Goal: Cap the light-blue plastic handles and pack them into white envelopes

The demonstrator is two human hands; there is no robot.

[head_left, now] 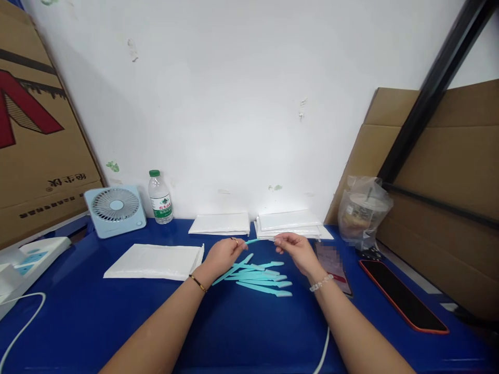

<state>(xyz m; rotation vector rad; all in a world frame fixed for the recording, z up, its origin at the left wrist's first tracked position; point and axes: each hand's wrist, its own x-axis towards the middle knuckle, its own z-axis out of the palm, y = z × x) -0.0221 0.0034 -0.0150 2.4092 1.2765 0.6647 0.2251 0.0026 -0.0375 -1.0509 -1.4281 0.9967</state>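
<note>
A light-blue eyebrow razor (252, 241) is stretched level between my two hands, above the table. Its handle is pinched in the fingers of my left hand (226, 255). The fingertips of my right hand (297, 250) are closed on its pale end, which looks like a clear blade cover; the fingers partly hide it. Just below both hands, a loose pile of several similar eyebrow razors (259, 278) lies on the blue table (249, 332), mostly with their pale ends toward the right.
White padded envelopes lie at left (156, 261), back middle (220, 223) and back right (290, 221). A fan (116, 208), water bottle (160, 197) and power strip (35, 259) stand left. Right are two phones (335, 265) (403, 296), a bagged drink (364, 213) and a white cable (324, 350).
</note>
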